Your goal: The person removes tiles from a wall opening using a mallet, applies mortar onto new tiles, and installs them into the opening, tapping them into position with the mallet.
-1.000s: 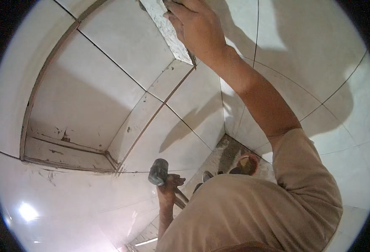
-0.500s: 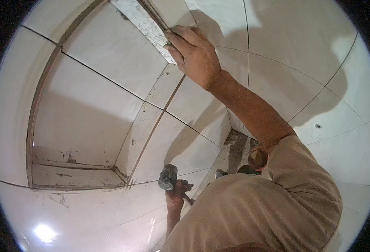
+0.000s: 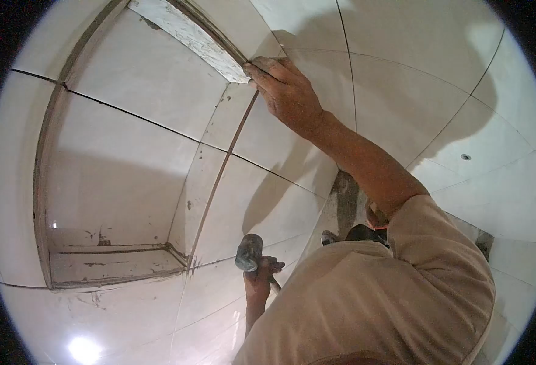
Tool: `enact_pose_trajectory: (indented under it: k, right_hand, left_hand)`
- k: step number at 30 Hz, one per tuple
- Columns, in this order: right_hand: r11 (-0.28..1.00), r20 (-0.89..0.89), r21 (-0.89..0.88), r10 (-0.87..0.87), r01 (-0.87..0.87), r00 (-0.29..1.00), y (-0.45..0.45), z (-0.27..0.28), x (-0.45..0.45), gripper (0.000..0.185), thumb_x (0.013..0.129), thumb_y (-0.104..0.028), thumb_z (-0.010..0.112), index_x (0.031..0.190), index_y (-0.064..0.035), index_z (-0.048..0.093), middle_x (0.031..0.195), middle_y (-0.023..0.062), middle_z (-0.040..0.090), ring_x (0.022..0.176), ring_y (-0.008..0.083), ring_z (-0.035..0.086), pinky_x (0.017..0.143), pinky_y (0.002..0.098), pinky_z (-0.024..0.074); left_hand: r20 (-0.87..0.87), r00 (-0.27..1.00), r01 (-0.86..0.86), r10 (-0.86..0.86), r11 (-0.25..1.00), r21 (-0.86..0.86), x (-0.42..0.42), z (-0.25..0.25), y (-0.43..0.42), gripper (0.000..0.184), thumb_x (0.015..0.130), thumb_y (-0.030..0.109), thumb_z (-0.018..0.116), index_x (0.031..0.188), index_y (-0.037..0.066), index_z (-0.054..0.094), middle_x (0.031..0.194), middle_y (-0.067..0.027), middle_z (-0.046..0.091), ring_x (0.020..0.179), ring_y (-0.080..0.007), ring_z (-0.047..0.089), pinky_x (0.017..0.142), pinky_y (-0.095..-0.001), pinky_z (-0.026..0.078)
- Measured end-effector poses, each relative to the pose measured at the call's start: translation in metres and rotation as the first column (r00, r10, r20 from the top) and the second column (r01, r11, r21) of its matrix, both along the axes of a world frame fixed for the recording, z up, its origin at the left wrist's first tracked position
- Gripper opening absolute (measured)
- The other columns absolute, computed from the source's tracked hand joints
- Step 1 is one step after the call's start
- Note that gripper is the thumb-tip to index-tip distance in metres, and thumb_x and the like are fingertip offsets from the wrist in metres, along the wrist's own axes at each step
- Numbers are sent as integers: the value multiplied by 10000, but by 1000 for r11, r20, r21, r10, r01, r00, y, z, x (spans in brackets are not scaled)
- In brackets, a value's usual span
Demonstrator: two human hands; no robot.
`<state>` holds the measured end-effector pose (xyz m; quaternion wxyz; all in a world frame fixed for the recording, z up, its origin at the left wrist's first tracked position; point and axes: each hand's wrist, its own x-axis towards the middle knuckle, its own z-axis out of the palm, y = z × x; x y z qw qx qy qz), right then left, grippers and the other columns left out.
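Observation:
My left hand (image 3: 259, 278), low in the view, is closed round the handle of a dark rubber mallet (image 3: 249, 253), whose head points up. My right hand (image 3: 291, 97) reaches up to a tiled wall recess (image 3: 38, 182). Its fingers are bent and close together, gripping the edge near a corner. Beside the fingertips, a rough white strip (image 3: 195, 45) runs along one inner side of the recess. The palm side of the right hand is hidden.
Large pale tiles (image 3: 280, 201) with dark joints surround the recess. Smears mark its lower ledge (image 3: 116, 264). A small round metal fitting (image 3: 466, 157) sits in the tiles at right. Below my body show a grey rough patch (image 3: 344, 194) and a dark shoe (image 3: 365, 233).
The view has shifted slightly. My right fingertips have drawn back from over the white strip to the recess edge. The mallet stays in my left hand, nearly the same height.

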<state>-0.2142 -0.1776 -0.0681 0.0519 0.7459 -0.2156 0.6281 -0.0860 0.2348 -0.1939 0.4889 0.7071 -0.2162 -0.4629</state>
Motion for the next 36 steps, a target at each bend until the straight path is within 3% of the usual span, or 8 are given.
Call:
enact_pose_trajectory:
  k: [14,16,17,19,24,29,31,36]
  right_hand:
    - [989,-2,124,81,-81,997,6,-44,-10,328,863,-50,742,1188,-44,695,1122,117,686,1042,267,667,883,376,578]
    - [643,332,660,214,-389,919,17,-49,-14,294,943,-155,711,1186,10,692,1093,118,703,998,230,686,894,349,575]
    - [642,329,663,212,-384,920,17,-53,-15,294,943,-155,711,1186,10,692,1093,118,703,998,230,686,894,349,575]
    - [162,749,608,206,-777,630,18,-64,-17,373,1007,-238,657,1202,80,668,1106,139,708,953,209,694,911,319,564]
    - [80,762,617,191,-783,619,18,-76,-42,418,1024,-253,637,1205,124,647,1113,165,704,949,221,695,940,330,551]
    - [-83,388,922,202,-379,899,33,-113,-96,417,991,-261,680,1189,106,662,1107,173,709,962,220,669,885,367,523]
    - [-160,433,899,182,-408,883,28,-199,-107,315,887,-299,780,973,4,761,880,83,741,731,183,658,693,354,527]
    - [-373,411,891,415,-260,811,65,-254,-159,370,832,-317,836,982,13,759,911,124,744,760,202,699,720,397,562]
  left_hand:
    - [11,995,96,-99,981,166,11,3,2,360,1007,307,633,1078,-45,636,938,-176,735,866,-262,740,693,-358,582]
    - [7,994,102,-105,981,163,15,1,3,357,1002,303,639,1075,-46,633,948,-178,730,867,-269,739,693,-360,582]
    - [-8,995,97,-97,982,163,17,0,6,346,1004,289,634,1079,-49,627,973,-182,720,870,-276,739,697,-365,584]
    - [-28,996,87,-84,982,169,19,-1,10,335,1006,274,629,1082,-52,621,997,-185,711,874,-284,739,702,-370,586]
    - [-317,948,52,-7,989,135,52,-53,42,237,999,144,592,1130,-54,598,1060,-183,692,884,-303,746,703,-374,594]
    - [71,997,-25,15,988,150,6,-54,58,245,1003,120,551,1164,-62,585,1067,-187,707,809,-269,755,593,-343,587]
    - [128,985,-141,113,961,238,-23,-67,69,247,1012,140,534,1173,-37,594,1055,-182,712,782,-264,757,562,-350,582]
    - [82,975,-219,208,826,519,-117,-149,138,389,1007,196,565,1348,27,489,1098,-200,711,755,-302,760,530,-346,575]
